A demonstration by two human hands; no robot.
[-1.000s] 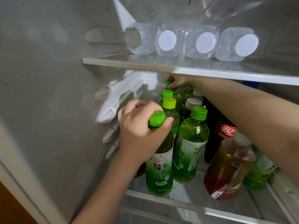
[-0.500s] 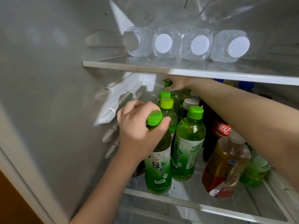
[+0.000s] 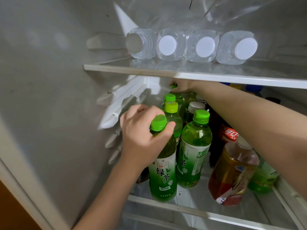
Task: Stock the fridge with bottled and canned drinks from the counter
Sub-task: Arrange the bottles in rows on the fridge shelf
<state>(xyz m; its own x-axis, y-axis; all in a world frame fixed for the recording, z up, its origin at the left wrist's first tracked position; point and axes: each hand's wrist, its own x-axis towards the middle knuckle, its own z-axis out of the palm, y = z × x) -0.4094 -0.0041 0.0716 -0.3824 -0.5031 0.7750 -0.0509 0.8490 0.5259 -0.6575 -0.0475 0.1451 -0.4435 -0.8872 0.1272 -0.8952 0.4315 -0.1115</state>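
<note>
Gripping the neck of a green-tea bottle with a bright green cap and a white-and-green label, the left hand has its fingers curled around the shoulder just under the cap, thumb tip pressed against the far side. That bottle stands upright at the front left of the lower glass fridge shelf, its base close to the shelf's front edge. Just beside it on the right stands a second green-capped tea bottle with a pale label, upright and touching or nearly touching the first.

Reaching deep under the upper glass shelf, the right hand closes over the top of a small green-capped bottle at the very back; the fingers appear wrapped around its cap, though the shelf edge hides much of the hand. Between the two hands stand a bottle with a yellow-green cap and behind it another green-capped one. A bottle with a grey-white cap stands right of those.

Under the right forearm, a red-labelled cola bottle stands upright, and an amber tea bottle with a clear cap leans leftward at the front. Four clear water bottles with white caps lie on their sides in a row on the upper shelf, caps facing outward.
</note>
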